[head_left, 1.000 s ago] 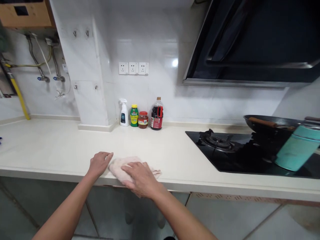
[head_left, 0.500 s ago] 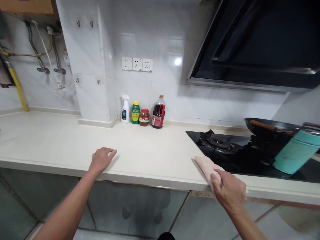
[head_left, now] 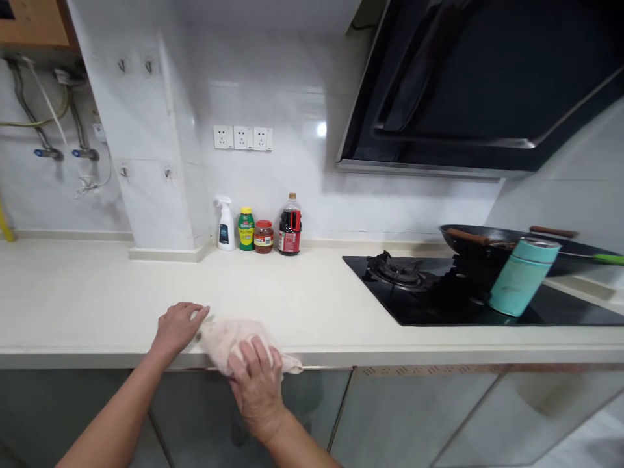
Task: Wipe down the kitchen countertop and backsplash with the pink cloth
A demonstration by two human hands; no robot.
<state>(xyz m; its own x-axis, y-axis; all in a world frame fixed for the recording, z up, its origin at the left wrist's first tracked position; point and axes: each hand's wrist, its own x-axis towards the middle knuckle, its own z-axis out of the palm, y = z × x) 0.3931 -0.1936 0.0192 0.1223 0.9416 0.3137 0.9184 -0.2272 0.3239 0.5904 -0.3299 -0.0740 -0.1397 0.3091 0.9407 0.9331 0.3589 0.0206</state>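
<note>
Cloth (head_left: 221,335): where the front edge of the counter (head_left: 316,302) crosses my remote feed, I see this pale pink piece bunched, part on the top, part lapping over that edge.
Right hand (head_left: 259,393): I have it on the cloth, fingers bent and side by side, clasping the fabric; I cannot tell how firmly the thumb pinches.
Left hand (head_left: 176,327): I rest it near the front edge, just left of the cloth, fingers gently curved, thumb parted from them; I cannot tell whether the fingertips touch the fabric.
Rear edge, left to right: white spray bottle (head_left: 225,229), green bottle (head_left: 246,231) with yellow cap, red-lidded jar (head_left: 264,238), dark sauce bottle (head_left: 290,227), all upright and close together.
Hob (head_left: 419,313): black panel on the counter's right part, a bare burner (head_left: 402,273) near its left edge.
Wok (head_left: 455,244): toward the hob's rear edge, partly hidden by a teal flask (head_left: 521,283) standing nearer the front edge.
</note>
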